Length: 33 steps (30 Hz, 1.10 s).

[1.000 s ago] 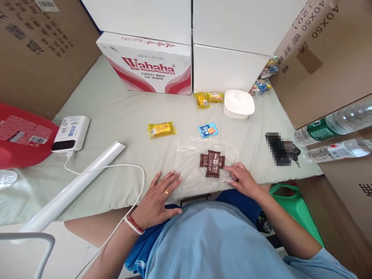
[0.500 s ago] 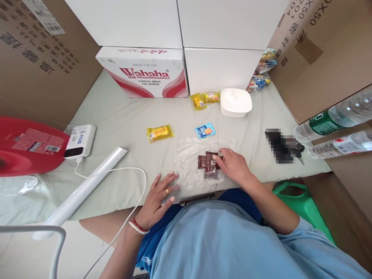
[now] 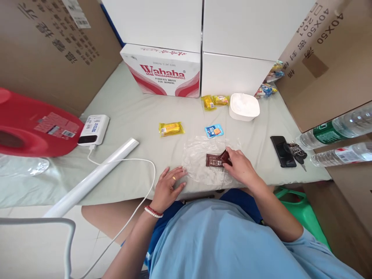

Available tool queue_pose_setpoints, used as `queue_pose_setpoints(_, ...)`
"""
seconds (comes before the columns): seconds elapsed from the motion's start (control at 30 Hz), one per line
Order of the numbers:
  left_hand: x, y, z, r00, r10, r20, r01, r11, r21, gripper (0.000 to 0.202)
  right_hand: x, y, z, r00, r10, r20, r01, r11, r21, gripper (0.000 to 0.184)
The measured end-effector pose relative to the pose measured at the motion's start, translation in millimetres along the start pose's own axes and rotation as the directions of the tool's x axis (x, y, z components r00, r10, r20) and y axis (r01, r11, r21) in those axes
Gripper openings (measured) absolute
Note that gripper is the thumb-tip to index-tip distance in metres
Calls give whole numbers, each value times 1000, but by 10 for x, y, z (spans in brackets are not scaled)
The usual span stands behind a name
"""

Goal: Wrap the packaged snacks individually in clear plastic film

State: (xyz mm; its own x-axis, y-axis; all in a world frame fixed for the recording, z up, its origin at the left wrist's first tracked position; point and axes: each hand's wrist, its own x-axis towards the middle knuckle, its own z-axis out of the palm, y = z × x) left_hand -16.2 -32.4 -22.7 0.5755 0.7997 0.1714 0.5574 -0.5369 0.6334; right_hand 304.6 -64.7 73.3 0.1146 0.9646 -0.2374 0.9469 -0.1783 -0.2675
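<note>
Two brown snack packets [image 3: 214,159] lie on a clear plastic sheet [image 3: 200,162] near the table's front edge. My right hand [image 3: 240,167] is closed on the upper brown packet, pinching its right end. My left hand [image 3: 169,184] lies flat with fingers spread, its fingertips on the sheet's left corner. A yellow packet [image 3: 171,128] and a small blue packet [image 3: 214,130] lie on the cloth beyond the sheet.
A white bowl [image 3: 244,106] and two small yellow packets [image 3: 214,101] sit by the Wahaha box [image 3: 164,75]. A phone [image 3: 283,150] with keys lies at right, water bottles [image 3: 338,133] beyond. At left are a power bank [image 3: 93,129], its cable, a white roll [image 3: 93,178] and a red container [image 3: 31,128].
My right hand moved from the sheet's near right corner onto the brown packets and turned the top one, which no longer lies crossed upright. My left hand stayed at the sheet's corner.
</note>
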Motion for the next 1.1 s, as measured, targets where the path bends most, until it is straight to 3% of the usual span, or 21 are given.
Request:
queue_pose_setpoints(0.1, -29, -5, -5, 999, 38, 16, -39, 999, 35, 47, 80, 25, -61, 990, -137, -46, 136, 991, -16, 64)
queue_pose_setpoints(0.2, -44, 5, -8, 999, 43, 5, -43, 998, 45, 65, 192, -30, -2, 960, -278, -9, 278, 960, -28, 63)
queue_pose_setpoints(0.33, -47, 35, 3, 1000, 16, -9, -16, 1000, 27, 81, 271, -85, 163, 952, -298, 70, 300, 954, -21, 65)
queue_pose_setpoints(0.5, -26, 48, 12, 1000, 5, -11, -5, 998, 66, 46, 259, -51, 212, 971, -235, 39, 236, 971, -28, 58)
queue_pose_setpoints(0.6, -13, 48, 8, 1000, 24, 6, -24, 996, 85, 28, 247, -58, 201, 964, -261, 44, 263, 964, -50, 51)
queue_pose_setpoints(0.73, -8, 53, -1, 999, 35, 11, -35, 995, 89, 27, 219, -69, 237, 948, -319, 0, 319, 947, -39, 58)
queue_pose_setpoints(1.1, -23, 50, -45, 998, 57, 10, -58, 998, 39, 28, 278, -27, 348, 943, -330, -35, 331, 943, 36, 57)
